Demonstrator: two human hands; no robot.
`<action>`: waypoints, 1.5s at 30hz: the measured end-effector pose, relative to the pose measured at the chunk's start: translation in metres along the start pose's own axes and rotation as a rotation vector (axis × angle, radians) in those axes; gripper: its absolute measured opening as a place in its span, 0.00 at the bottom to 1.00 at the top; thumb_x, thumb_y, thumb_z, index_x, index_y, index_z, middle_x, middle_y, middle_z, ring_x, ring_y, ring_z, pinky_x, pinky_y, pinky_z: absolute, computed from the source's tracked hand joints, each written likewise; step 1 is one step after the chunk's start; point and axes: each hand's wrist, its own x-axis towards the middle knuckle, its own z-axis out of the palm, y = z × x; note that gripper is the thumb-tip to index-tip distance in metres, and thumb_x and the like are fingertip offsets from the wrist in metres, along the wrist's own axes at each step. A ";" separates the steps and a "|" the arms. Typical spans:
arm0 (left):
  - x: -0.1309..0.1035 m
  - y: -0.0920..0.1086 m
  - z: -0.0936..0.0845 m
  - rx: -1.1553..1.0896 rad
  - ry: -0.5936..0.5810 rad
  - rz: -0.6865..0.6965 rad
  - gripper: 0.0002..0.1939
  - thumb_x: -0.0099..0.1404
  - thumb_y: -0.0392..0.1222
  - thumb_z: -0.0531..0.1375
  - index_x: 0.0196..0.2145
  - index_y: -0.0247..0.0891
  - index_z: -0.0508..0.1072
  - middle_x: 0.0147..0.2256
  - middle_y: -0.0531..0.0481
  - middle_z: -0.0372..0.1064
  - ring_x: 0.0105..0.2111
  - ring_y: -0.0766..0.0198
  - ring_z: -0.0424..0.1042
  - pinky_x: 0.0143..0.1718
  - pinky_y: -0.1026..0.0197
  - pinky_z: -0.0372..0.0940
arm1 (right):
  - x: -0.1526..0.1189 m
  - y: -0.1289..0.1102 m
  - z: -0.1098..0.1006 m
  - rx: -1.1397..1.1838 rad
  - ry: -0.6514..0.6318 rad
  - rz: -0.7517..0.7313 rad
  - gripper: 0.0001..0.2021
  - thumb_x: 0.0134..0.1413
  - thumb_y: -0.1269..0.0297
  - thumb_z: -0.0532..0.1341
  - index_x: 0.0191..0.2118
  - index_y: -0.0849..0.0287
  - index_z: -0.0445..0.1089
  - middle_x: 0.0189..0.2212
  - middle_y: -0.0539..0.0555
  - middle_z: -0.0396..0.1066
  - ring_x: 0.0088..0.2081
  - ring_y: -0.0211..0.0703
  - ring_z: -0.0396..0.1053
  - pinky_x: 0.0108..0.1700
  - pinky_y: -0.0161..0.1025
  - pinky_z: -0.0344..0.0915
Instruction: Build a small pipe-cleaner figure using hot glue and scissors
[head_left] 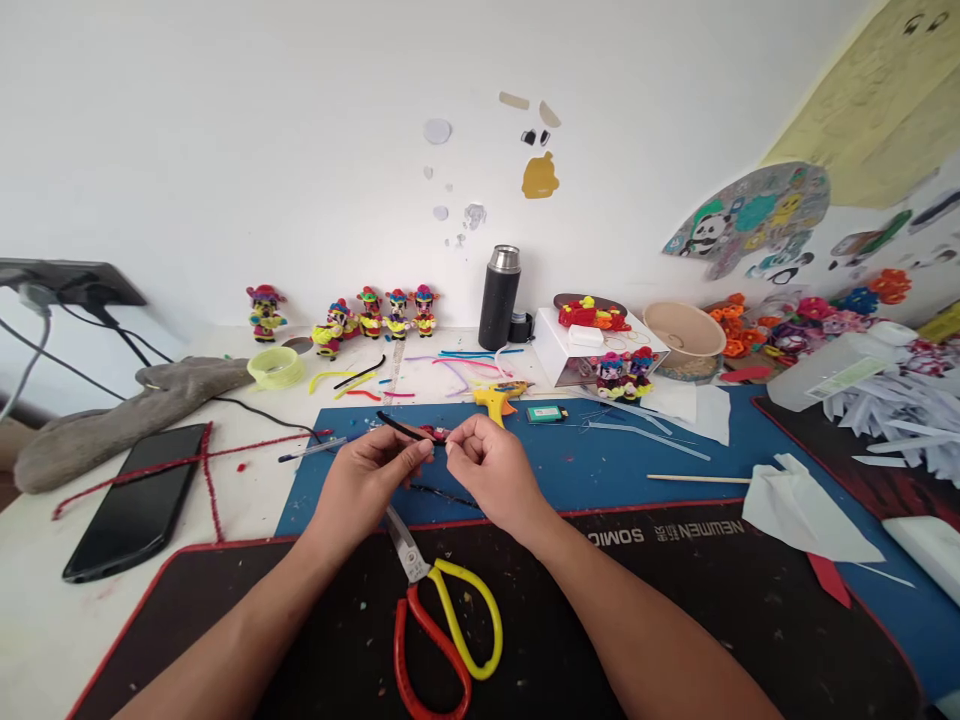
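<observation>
Hands: left hand and right hand meet over the blue mat — each grip pinched shut on a black pipe cleaner.
Blue mat: surface shows between right hand and wooden stick.
Scissors: just below the hands, handles on the dark mouse pad.
Glue gun: just beyond the right hand.
Bench: phone at left — figurines and flask along the wall.
</observation>
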 end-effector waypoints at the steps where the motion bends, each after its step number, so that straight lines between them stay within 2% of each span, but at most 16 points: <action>1: -0.001 0.001 -0.001 0.062 0.012 0.054 0.15 0.63 0.55 0.68 0.33 0.40 0.82 0.27 0.49 0.79 0.27 0.59 0.73 0.29 0.60 0.66 | 0.000 0.000 0.000 -0.037 -0.005 -0.014 0.06 0.55 0.59 0.62 0.33 0.55 0.67 0.17 0.39 0.53 0.20 0.34 0.50 0.24 0.34 0.51; 4: -0.003 0.003 -0.003 0.270 0.021 0.242 0.11 0.66 0.50 0.66 0.32 0.42 0.82 0.32 0.49 0.81 0.32 0.57 0.76 0.35 0.58 0.66 | -0.001 0.002 0.000 -0.159 -0.013 -0.064 0.04 0.54 0.62 0.61 0.33 0.55 0.67 0.17 0.39 0.53 0.20 0.35 0.50 0.26 0.35 0.51; 6: -0.003 0.004 -0.004 0.336 0.006 0.290 0.10 0.67 0.49 0.65 0.32 0.42 0.81 0.31 0.50 0.80 0.31 0.58 0.76 0.36 0.59 0.65 | -0.001 0.005 0.001 -0.199 -0.013 -0.084 0.03 0.54 0.63 0.60 0.34 0.55 0.67 0.16 0.39 0.53 0.20 0.35 0.50 0.26 0.35 0.51; 9: -0.002 0.005 -0.004 0.270 0.009 0.207 0.12 0.66 0.51 0.65 0.30 0.42 0.80 0.28 0.51 0.78 0.29 0.59 0.74 0.33 0.60 0.64 | -0.001 0.008 0.001 -0.123 -0.031 -0.057 0.04 0.56 0.62 0.61 0.35 0.55 0.68 0.17 0.39 0.53 0.20 0.35 0.51 0.25 0.35 0.50; 13: 0.000 0.002 -0.002 0.036 0.013 0.009 0.16 0.64 0.56 0.68 0.30 0.40 0.79 0.24 0.51 0.76 0.26 0.60 0.72 0.28 0.61 0.64 | 0.001 0.007 0.000 0.066 -0.063 0.008 0.09 0.61 0.56 0.62 0.38 0.55 0.69 0.19 0.41 0.57 0.19 0.35 0.54 0.23 0.34 0.51; 16: 0.003 -0.003 -0.002 -0.105 0.021 -0.066 0.17 0.63 0.57 0.70 0.31 0.39 0.79 0.25 0.50 0.76 0.25 0.62 0.71 0.28 0.62 0.64 | 0.001 0.006 0.000 0.132 -0.087 0.031 0.11 0.62 0.54 0.64 0.39 0.55 0.69 0.19 0.41 0.60 0.18 0.34 0.55 0.22 0.34 0.51; 20: 0.005 -0.007 -0.003 -0.183 0.023 -0.087 0.17 0.63 0.56 0.71 0.30 0.39 0.79 0.26 0.50 0.77 0.26 0.63 0.71 0.29 0.62 0.64 | 0.000 0.006 0.000 0.169 -0.097 0.040 0.12 0.61 0.53 0.65 0.39 0.55 0.69 0.20 0.41 0.60 0.17 0.33 0.55 0.20 0.33 0.51; 37: 0.003 0.001 0.002 -0.156 -0.029 -0.118 0.24 0.56 0.64 0.73 0.29 0.38 0.79 0.25 0.49 0.77 0.25 0.62 0.71 0.27 0.62 0.64 | 0.001 0.007 0.001 0.198 -0.053 0.044 0.12 0.60 0.53 0.66 0.37 0.55 0.68 0.19 0.40 0.59 0.16 0.32 0.54 0.19 0.32 0.50; 45: 0.003 0.000 0.001 -0.135 -0.025 -0.111 0.24 0.57 0.64 0.72 0.28 0.38 0.79 0.25 0.48 0.77 0.25 0.61 0.71 0.27 0.61 0.66 | 0.000 0.012 0.004 0.215 -0.052 0.021 0.11 0.62 0.54 0.65 0.39 0.55 0.67 0.19 0.41 0.59 0.17 0.32 0.53 0.19 0.32 0.50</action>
